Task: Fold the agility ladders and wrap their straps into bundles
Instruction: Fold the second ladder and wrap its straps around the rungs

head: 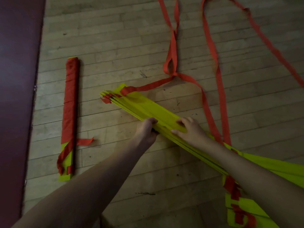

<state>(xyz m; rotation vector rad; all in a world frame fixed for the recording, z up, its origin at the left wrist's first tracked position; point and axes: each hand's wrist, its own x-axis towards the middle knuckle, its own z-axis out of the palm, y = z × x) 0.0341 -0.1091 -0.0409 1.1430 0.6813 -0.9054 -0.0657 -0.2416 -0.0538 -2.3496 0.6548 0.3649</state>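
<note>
A stack of yellow ladder rungs (148,106) lies diagonally on the wooden floor, its far end pointing up-left. My left hand (147,129) grips the stack's left edge near the middle, fingers curled round it. My right hand (189,130) lies on top of the stack with fingers bent over the upper rung. Long red straps (212,76) trail from the stack across the floor to the far side. A finished bundle (69,112), yellow rungs wrapped in red strap, lies at the left.
A dark maroon mat (16,96) borders the floor on the left. More yellow rungs with red strap pieces (236,204) lie at the bottom right by my right forearm. Bare wooden floor (115,46) lies beyond the stack.
</note>
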